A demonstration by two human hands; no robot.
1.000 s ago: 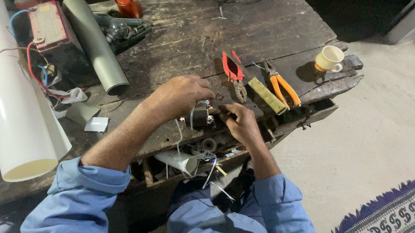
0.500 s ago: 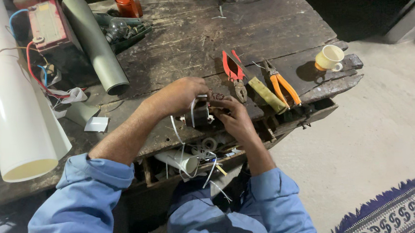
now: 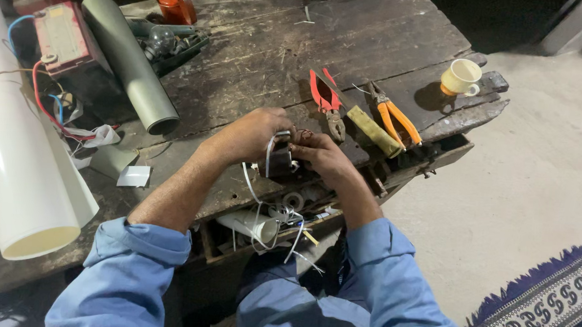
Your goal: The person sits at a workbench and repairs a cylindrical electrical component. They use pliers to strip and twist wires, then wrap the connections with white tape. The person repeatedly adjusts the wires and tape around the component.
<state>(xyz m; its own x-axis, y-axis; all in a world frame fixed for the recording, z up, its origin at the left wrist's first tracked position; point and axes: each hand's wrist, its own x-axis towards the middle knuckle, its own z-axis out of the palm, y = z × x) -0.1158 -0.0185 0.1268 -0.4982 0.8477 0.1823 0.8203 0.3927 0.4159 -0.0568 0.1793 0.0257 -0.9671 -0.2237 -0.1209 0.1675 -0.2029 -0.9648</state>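
Repair workshop: scarred wooden workbench [image 3: 257, 55], pliers [image 3: 392, 116], pipes [image 3: 129, 62].

Both forearms bare, blue sleeves pushed to the elbows, angled inward over the worn wooden workbench [image 3: 257, 55]. Left hand [image 3: 256, 135] and right hand [image 3: 322, 156] meet at its near edge, fingers curled shut, knuckles up, fingertips nearly touching.

On the worn wooden worktop [image 3: 257, 55] lie red-handled pliers [image 3: 325, 100], orange-handled pliers [image 3: 393, 116] and a grey pipe [image 3: 129, 61]. A cream cup [image 3: 460, 77] stands near its right edge. A white pipe [image 3: 13, 149] lies at the left.
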